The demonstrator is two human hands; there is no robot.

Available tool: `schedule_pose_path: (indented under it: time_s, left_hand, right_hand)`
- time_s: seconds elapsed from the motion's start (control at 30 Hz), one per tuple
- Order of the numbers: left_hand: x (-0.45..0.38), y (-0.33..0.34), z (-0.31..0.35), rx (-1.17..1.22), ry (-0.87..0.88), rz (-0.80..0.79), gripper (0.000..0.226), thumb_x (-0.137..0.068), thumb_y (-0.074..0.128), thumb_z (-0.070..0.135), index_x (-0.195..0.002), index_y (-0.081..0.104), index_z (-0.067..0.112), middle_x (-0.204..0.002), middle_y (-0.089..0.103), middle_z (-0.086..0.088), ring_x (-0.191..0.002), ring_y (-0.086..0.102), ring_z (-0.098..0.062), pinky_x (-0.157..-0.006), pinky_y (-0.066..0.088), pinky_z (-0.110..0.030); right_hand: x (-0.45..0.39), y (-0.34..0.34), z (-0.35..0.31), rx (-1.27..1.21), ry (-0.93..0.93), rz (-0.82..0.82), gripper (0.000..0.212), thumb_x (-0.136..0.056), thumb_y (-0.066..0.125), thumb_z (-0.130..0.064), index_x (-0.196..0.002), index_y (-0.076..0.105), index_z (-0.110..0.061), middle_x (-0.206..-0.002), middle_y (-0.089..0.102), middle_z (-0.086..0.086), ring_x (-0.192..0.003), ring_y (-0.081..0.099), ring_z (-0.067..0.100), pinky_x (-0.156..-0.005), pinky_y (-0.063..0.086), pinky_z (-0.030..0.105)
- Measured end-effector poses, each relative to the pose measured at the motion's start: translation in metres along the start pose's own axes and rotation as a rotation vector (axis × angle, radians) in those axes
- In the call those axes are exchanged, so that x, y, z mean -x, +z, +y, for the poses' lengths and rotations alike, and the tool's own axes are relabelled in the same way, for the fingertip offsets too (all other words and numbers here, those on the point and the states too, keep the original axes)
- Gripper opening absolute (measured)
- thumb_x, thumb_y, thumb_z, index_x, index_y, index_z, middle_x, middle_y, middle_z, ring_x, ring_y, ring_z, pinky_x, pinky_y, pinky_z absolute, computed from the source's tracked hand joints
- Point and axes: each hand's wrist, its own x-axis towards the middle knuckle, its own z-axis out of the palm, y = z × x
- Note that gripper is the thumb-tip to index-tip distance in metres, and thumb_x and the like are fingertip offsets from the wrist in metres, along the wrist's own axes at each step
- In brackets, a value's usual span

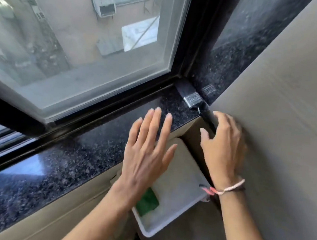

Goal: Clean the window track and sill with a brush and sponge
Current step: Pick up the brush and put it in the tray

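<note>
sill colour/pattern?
The sill is glossy black, speckled all over with fine pale flecks. Head view, the only one.

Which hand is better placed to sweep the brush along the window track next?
Right. The right hand sits at the handle of the brush, thumb and forefinger either side of it. The left hand is flat and empty over the sill, farther from it.

Black brush [191,99] flat on speckled sill [72,160] corner; green sponge [147,202] in tray [179,214] below.

White tray [183,188] low, grey wall [290,113] right
</note>
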Motion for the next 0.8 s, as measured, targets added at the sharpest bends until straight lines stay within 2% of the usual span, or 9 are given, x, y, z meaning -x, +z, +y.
schedule_pose_path:
  time_s: [0.1,0.2,0.33,0.4,0.47,0.53,0.6,0.67,0.8]
  left_hand:
    - [-0.025,0.022,-0.014,-0.102,-0.001,-0.215,0.085,-0.106,0.038,0.061,-0.166,0.016,0.004,-0.173,0.015,-0.025,-0.161,0.016,-0.036,-0.128,0.024,-0.056]
    - [-0.026,0.035,-0.016,-0.128,0.021,-0.244,0.088,-0.107,0.026,0.065,-0.167,0.005,0.004,-0.174,0.005,-0.023,-0.162,0.007,-0.035,-0.129,0.018,-0.058]
    - [-0.016,0.029,-0.01,-0.125,0.054,-0.088,0.083,-0.108,0.035,0.059,-0.165,0.016,0.001,-0.173,0.015,-0.023,-0.161,0.014,-0.035,-0.13,0.022,-0.056]
    - [0.011,0.033,0.002,-0.02,0.106,0.036,0.077,-0.107,0.047,0.05,-0.162,0.027,0.0,-0.17,0.023,-0.024,-0.159,0.021,-0.037,-0.129,0.025,-0.055]
    - [0.057,0.041,0.018,0.1,0.183,0.058,0.073,-0.106,0.051,0.043,-0.16,0.03,-0.001,-0.167,0.028,-0.024,-0.159,0.025,-0.038,-0.129,0.024,-0.054]
    - [0.107,0.062,0.028,0.138,0.196,-0.024,0.071,-0.106,0.049,0.042,-0.16,0.03,-0.001,-0.167,0.029,-0.023,-0.158,0.027,-0.036,-0.131,0.021,-0.05]
    - [0.15,0.094,0.028,0.124,0.094,-0.18,0.07,-0.107,0.044,0.042,-0.159,0.032,-0.003,-0.168,0.027,-0.023,-0.155,0.033,-0.037,-0.132,0.013,-0.045]
    - [0.179,0.13,0.022,0.079,-0.003,-0.355,0.072,-0.104,0.044,0.043,-0.156,0.037,-0.006,-0.166,0.028,-0.021,-0.15,0.042,-0.038,-0.131,0.007,-0.042]
    - [0.199,0.159,0.011,0.038,-0.047,-0.615,0.076,-0.097,0.041,0.048,-0.148,0.048,-0.008,-0.158,0.041,-0.022,-0.139,0.056,-0.038,-0.12,0.027,-0.045]
  right_hand:
    - [-0.023,0.005,-0.009,0.197,-0.024,-0.157,0.04,-0.084,0.077,-0.024,-0.12,0.063,-0.014,-0.117,0.071,0.013,-0.108,0.067,0.035,-0.078,0.053,0.042]
    - [-0.03,0.013,-0.01,0.253,-0.025,-0.218,0.024,-0.093,0.068,-0.018,-0.115,0.063,-0.014,-0.113,0.07,0.018,-0.107,0.068,0.039,-0.078,0.051,0.043]
    - [-0.012,0.013,0.012,0.11,0.075,-0.189,0.025,-0.092,0.07,-0.017,-0.117,0.066,-0.018,-0.113,0.07,0.016,-0.107,0.065,0.042,-0.08,0.046,0.046]
    - [0.015,0.009,0.029,0.047,0.133,-0.169,0.029,-0.087,0.075,-0.024,-0.115,0.068,-0.025,-0.11,0.074,0.009,-0.105,0.067,0.038,-0.079,0.048,0.045]
    - [0.053,0.008,0.049,0.008,0.206,-0.159,0.031,-0.083,0.08,-0.029,-0.113,0.071,-0.028,-0.106,0.078,0.003,-0.102,0.071,0.034,-0.076,0.055,0.044]
    - [0.094,0.019,0.069,-0.015,0.277,-0.203,0.032,-0.079,0.084,-0.028,-0.109,0.073,-0.027,-0.103,0.08,0.001,-0.098,0.074,0.032,-0.072,0.058,0.045]
    - [0.125,0.043,0.086,-0.001,0.314,-0.31,0.032,-0.078,0.084,-0.026,-0.109,0.074,-0.025,-0.103,0.08,0.004,-0.097,0.074,0.033,-0.073,0.057,0.045]
    - [0.137,0.08,0.098,0.063,0.263,-0.427,0.033,-0.082,0.082,-0.022,-0.113,0.072,-0.019,-0.107,0.078,0.011,-0.102,0.072,0.036,-0.077,0.052,0.044]
    - [0.115,0.147,0.105,0.212,0.113,-0.625,0.025,-0.093,0.07,-0.021,-0.116,0.067,-0.012,-0.115,0.073,0.015,-0.112,0.066,0.035,-0.083,0.049,0.04]
